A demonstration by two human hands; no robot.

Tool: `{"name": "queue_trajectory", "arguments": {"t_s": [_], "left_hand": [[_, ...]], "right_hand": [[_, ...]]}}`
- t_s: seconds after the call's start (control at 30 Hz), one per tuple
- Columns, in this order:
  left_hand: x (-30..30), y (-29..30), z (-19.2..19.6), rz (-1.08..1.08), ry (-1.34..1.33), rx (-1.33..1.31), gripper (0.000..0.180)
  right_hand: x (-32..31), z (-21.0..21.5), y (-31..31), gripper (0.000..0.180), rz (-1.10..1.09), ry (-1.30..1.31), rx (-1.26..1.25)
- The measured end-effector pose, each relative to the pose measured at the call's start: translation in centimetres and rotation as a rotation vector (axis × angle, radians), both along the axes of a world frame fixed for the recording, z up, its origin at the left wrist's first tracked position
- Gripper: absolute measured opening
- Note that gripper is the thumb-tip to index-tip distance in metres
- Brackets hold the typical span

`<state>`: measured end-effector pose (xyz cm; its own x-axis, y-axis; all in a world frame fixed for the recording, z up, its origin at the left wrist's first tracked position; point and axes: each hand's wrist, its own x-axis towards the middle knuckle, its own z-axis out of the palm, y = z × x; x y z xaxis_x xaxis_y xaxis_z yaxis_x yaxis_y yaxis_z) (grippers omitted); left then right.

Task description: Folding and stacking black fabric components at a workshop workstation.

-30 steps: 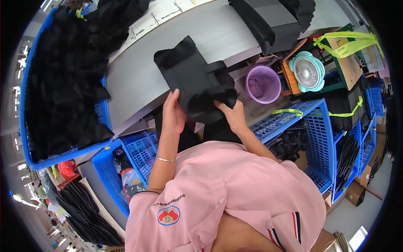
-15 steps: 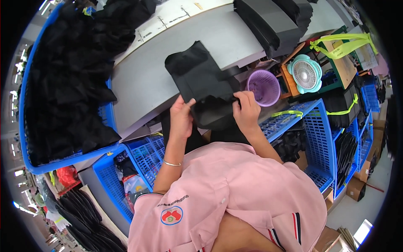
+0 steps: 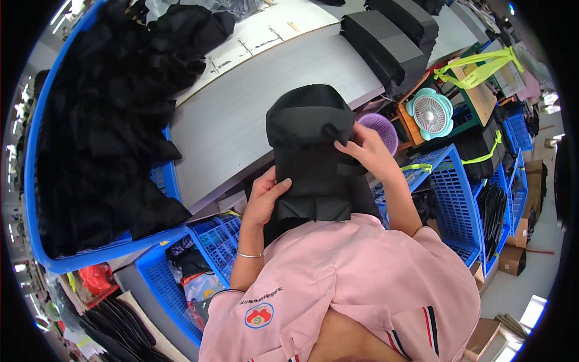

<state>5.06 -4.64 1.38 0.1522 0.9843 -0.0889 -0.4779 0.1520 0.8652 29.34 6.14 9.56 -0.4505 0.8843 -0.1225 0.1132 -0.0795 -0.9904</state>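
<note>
One black fabric piece (image 3: 313, 172), left hand (image 3: 264, 196) clasping left edge, right hand (image 3: 370, 154) pinching right side; one purple bin (image 3: 387, 128)

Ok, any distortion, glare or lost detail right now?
Head view: fisheye curves the large blue basket; same view, a bright patch lower right is blown out; same view, folds merge in the dark fabric heap; also there, left hand, right hand and black fabric piece look fairly sharp.

Head-worn fisheye, downward onto hands (image 3: 263, 198) (image 3: 373, 155)
</note>
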Motion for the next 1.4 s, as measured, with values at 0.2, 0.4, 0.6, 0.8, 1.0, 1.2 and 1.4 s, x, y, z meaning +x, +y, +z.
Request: {"name": "queue_trajectory", "arguments": {"t_s": [0.2,0.4,0.6,0.8,1.0,1.2,1.4], "left_hand": [[-1.0,0.2,-2.1,0.208,0.047,0.024,0.032],[-0.8,0.1,-3.3,0.089,-0.416,0.07,0.051],[-0.4,3.0,-0.6,0.247,-0.301,-0.149,0.053],[7.9,5.4,-0.1,0.136,-0.367,-0.221,0.051],[17.2,3.1,-0.3,-0.17,0.038,-0.22,0.057],[13.9,0.9,-3.4,-0.302,0.246,-0.348,0.052],[10.3,-1.3,-4.3,-0.177,0.327,-0.394,0.046]], "right_hand": [[-1.1,-1.3,-1.8,0.023,0.178,0.054,-0.099],[-0.5,-4.6,-3.7,0.021,0.083,0.409,-0.238],[4.3,-6.3,-5.6,0.075,-0.074,0.708,-0.259],[8.3,-8.0,-11.2,0.074,-0.147,0.279,-0.295],[16.5,-15.8,-15.0,0.037,-1.123,0.992,-0.538],[32.7,-24.4,-25.9,0.036,-1.907,0.619,-0.444],[42.4,-29.2,-34.9,0.039,-2.085,0.689,-0.467]]}}
